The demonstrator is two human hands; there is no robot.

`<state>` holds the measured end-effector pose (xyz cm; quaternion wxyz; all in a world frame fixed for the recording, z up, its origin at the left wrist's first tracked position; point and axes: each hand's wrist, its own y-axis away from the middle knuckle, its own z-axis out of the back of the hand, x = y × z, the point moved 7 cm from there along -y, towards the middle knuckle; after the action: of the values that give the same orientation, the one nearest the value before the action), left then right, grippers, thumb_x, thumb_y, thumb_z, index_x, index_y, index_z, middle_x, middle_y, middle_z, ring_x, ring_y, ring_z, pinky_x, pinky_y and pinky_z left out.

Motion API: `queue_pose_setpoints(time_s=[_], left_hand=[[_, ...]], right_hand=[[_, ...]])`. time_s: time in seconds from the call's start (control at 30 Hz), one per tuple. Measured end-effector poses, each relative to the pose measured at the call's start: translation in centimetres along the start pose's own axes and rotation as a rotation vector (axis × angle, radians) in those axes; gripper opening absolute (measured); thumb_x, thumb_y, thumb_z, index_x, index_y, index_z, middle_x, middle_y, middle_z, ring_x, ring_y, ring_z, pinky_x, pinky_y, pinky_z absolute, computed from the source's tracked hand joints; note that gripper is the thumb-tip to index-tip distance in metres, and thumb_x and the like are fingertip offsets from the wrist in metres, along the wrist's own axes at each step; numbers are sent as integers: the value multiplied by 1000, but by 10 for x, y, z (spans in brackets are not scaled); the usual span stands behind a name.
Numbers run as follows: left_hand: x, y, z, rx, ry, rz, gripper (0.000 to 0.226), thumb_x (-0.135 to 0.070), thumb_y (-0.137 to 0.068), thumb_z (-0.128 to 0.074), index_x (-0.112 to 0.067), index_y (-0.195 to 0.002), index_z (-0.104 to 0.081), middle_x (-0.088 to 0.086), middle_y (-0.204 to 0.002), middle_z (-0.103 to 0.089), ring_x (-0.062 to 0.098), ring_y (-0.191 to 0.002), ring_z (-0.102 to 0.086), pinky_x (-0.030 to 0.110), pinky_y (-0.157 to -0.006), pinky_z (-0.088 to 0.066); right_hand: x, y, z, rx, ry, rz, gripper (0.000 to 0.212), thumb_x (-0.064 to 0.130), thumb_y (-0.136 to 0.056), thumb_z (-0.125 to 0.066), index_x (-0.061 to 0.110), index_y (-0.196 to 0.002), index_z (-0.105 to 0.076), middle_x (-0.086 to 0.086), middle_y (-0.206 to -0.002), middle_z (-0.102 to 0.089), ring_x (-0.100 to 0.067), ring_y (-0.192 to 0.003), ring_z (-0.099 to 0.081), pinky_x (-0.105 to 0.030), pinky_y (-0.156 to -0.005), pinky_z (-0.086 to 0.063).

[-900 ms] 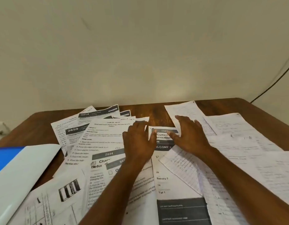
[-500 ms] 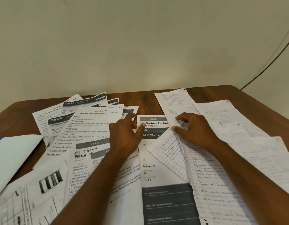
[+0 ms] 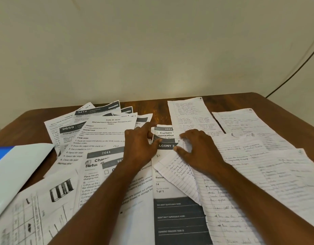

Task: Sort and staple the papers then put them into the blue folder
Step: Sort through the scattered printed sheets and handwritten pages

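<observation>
Printed sheets [image 3: 106,135] lie fanned over the left and middle of the wooden table [image 3: 25,124]. Handwritten lined sheets [image 3: 258,156] cover the right side. Between them lies a printed sheet marked "Balcony 2" [image 3: 166,184]. My left hand [image 3: 140,147] rests flat on the printed sheets, its fingers straight and touching that sheet's left edge. My right hand [image 3: 196,151] pinches the curled-up corner of a handwritten sheet [image 3: 177,174] that overlaps the Balcony sheet. The blue folder [image 3: 0,154] shows at the far left under a white sheet [image 3: 20,167]. No stapler is in view.
A plain wall rises right behind the table's far edge. A dark cable [image 3: 297,68] runs down the wall at the right. A strip of bare wood shows along the table's back edge and left corner.
My right hand has drawn back toward me and lifted the corner of the handwritten sheet. My left hand has stayed on the printed sheets. The view has shifted so the folder shows again.
</observation>
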<state>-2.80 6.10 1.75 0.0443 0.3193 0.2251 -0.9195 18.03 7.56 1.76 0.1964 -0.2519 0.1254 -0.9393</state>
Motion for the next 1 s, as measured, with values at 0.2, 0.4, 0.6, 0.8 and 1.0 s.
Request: queue_pose_setpoints(time_s=[0.2, 0.4, 0.6, 0.8, 1.0], left_hand=[[4, 0, 1, 7, 26, 33, 53, -39, -88, -83, -38, -135, -61, -16, -90, -63, 13, -96, -62, 48, -107, -48], [3, -3, -5, 20, 30, 32, 49, -40, -90, -80, -36, -135, -61, -15, -92, -64, 17, -102, -60, 45, -104, -47], [10, -1, -1, -20, 108, 14, 33, -34, -92, -78, -35, -122, -63, -16, -85, -69, 12, -90, -69, 50, -104, -50], [14, -6, 1, -48, 238, 22, 36, -24, -90, -80, -37, -119, -63, -24, -75, -68, 5, -86, -71, 52, -100, -54], [19, -7, 0, -36, 313, 69, 39, -18, -91, -80, -32, -125, -66, -20, -78, -70, 3, -82, -71, 47, -92, -61]], right_hand=[[20, 3, -14, 46, 177, 106, 72, 69, -93, -40, 23, -145, -57, 1, -146, -61, -21, -133, -57, -46, -118, -37], [7, 5, 3, -89, 168, 23, 51, 58, -94, -60, 16, -120, -72, -2, -115, -77, -23, -103, -71, -47, -101, -53], [-10, 8, 8, -171, 297, -141, 38, 56, -92, -61, 20, -92, -69, 0, -85, -75, -23, -81, -69, -47, -92, -53], [-33, 7, 19, -180, 453, -314, 53, 66, -93, -53, 20, -109, -72, -3, -101, -78, -29, -99, -72, -54, -108, -43], [-11, -10, 17, -157, 459, -162, 48, 61, -89, -58, 21, -113, -69, -4, -115, -72, -29, -115, -64, -56, -107, -39]])
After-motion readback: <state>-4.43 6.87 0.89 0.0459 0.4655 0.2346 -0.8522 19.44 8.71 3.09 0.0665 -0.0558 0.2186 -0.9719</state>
